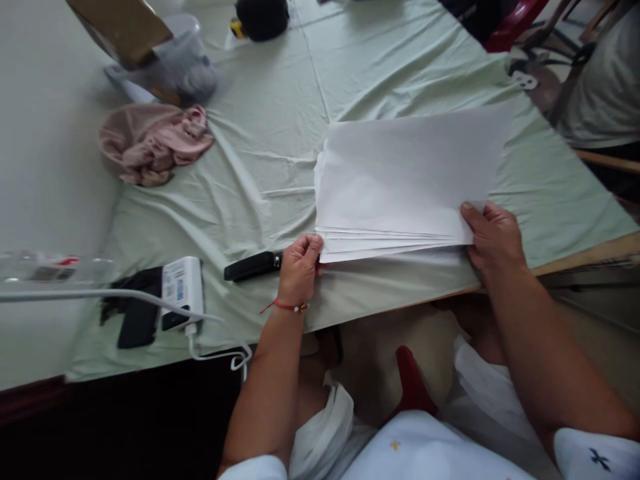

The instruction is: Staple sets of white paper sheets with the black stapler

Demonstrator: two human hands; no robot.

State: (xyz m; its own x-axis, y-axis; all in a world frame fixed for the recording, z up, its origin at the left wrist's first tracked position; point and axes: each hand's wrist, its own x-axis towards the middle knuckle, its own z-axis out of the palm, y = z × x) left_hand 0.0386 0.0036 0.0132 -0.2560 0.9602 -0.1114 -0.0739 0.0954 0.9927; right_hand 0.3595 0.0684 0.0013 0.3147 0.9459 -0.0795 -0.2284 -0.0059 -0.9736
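Note:
A stack of white paper sheets (405, 170) is held a little above the table's front part, its near edges slightly fanned. My left hand (299, 267), with a red string bracelet at the wrist, pinches the stack's near left corner. On the right side, my right hand (495, 233) grips the near right corner with the thumb on top and the fingers mostly hidden underneath. Just left of my left hand lies a black oblong object (253, 266), one end hidden behind the hand.
A pale green cloth (265, 173) covers the table. Pink crumpled fabric (160, 140) lies at the left, behind a white power bank (183, 290) with a cable and a dark phone (139, 320). A cardboard box (120, 30) and a black item (263, 19) stand farther back.

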